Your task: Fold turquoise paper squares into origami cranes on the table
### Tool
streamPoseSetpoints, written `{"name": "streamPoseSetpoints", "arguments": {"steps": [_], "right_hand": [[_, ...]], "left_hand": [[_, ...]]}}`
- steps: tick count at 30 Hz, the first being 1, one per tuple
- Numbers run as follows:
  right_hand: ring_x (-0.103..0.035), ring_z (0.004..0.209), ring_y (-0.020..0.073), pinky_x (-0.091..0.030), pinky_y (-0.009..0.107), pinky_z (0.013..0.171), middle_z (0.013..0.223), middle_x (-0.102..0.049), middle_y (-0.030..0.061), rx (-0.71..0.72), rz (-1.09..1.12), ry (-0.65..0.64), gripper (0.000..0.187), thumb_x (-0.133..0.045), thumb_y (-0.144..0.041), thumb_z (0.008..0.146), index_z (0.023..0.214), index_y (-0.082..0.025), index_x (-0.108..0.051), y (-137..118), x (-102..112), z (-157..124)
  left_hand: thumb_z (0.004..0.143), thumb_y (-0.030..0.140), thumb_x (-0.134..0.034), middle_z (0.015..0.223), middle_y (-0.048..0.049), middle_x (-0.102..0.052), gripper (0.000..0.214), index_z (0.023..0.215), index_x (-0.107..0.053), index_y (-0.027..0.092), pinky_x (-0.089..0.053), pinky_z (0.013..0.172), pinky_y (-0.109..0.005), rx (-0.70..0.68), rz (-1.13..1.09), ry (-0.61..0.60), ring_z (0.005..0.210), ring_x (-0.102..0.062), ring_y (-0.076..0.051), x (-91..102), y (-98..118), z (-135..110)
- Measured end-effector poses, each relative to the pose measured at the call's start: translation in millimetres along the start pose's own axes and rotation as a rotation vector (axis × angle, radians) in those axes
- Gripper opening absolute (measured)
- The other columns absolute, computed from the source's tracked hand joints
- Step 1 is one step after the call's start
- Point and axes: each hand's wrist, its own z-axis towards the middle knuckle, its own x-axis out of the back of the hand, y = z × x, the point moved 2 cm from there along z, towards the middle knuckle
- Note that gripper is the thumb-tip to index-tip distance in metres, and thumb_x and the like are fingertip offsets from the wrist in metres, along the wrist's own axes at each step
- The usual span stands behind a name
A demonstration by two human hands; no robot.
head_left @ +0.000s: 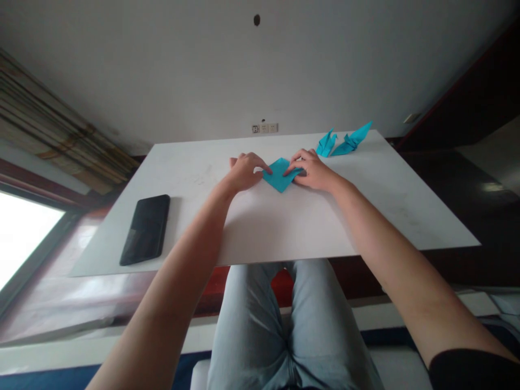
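Note:
A blue sheet of origami paper [280, 176], folded into a diamond shape, lies on the white tabletop in front of me. My left hand [245, 171] pinches its left corner, index finger on top and thumb at the edge. At the opposite corner, my right hand [311, 170] has its index finger pressed on the paper, with the thumb by the near edge. The right corner seems slightly lifted between those fingers. Just beyond my right hand stand two folded blue paper birds, a smaller one [326, 143] and a larger one [352, 142].
A black phone [145, 229] lies at the left of the white table [280, 233]. The far edge meets a grey wall with a socket panel [264, 128]. A curtain [52, 119] hangs at the left, and my legs are under the near edge.

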Motion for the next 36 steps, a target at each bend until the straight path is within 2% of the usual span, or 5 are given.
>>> {"name": "streamPoseSetpoints", "arguments": {"steps": [7,12,18,26,36], "right_hand": [[-0.062,0.135,0.0381,-0.031,0.069,0.137,0.131,-0.073,0.0091,0.04,0.037,-0.15,0.034,-0.077,-0.025,0.088,0.117,-0.034,-0.092,2.9,-2.8,-3.2],[-0.067,0.124,0.0356,-0.056,0.056,0.117,0.132,-0.07,0.0118,-0.015,0.096,-0.051,0.041,-0.081,-0.028,0.085,0.126,-0.03,-0.089,10.3,0.6,-4.9],[-0.069,0.108,0.0306,-0.062,0.05,0.102,0.126,-0.068,0.0115,-0.041,0.182,-0.029,0.025,-0.085,-0.048,0.091,0.107,-0.029,-0.088,12.6,-0.5,-4.4],[-0.066,0.106,0.0337,-0.055,0.053,0.104,0.108,-0.075,0.0107,-0.037,0.136,-0.016,0.04,-0.08,-0.069,0.096,0.098,-0.029,-0.085,9.6,-1.0,-0.4],[-0.067,0.112,0.0356,-0.05,0.055,0.113,0.115,-0.077,0.0104,-0.015,0.071,-0.033,0.02,-0.083,-0.033,0.084,0.102,-0.029,-0.087,12.7,3.5,-3.4]], "left_hand": [[0.095,0.04,-0.08,0.129,-0.0095,-0.084,0.032,0.123,-0.09,0.029,-0.043,0.123,-0.058,-0.034,-0.054,-0.049,0.116,-0.074,-0.032,-6.4,13.1,-2.0],[0.096,0.034,-0.077,0.138,-0.0082,-0.083,0.034,0.127,-0.089,0.031,-0.049,0.119,-0.054,-0.096,-0.066,-0.088,0.126,-0.075,-0.034,-8.2,9.9,-1.5],[0.102,0.027,-0.063,0.149,-0.0077,-0.08,0.039,0.131,-0.088,0.032,-0.049,0.123,-0.053,-0.14,-0.058,-0.106,0.138,-0.072,-0.033,-7.7,7.7,1.1],[0.099,0.063,-0.075,0.148,-0.0031,-0.082,0.04,0.122,-0.089,0.034,-0.046,0.126,-0.046,-0.125,-0.177,-0.165,0.139,-0.072,-0.032,-4.1,12.4,-2.3],[0.088,0.033,-0.081,0.148,-0.0038,-0.081,0.039,0.126,-0.085,0.03,-0.043,0.129,-0.046,-0.153,-0.109,-0.141,0.14,-0.073,-0.031,-5.4,8.2,-2.0]]}}
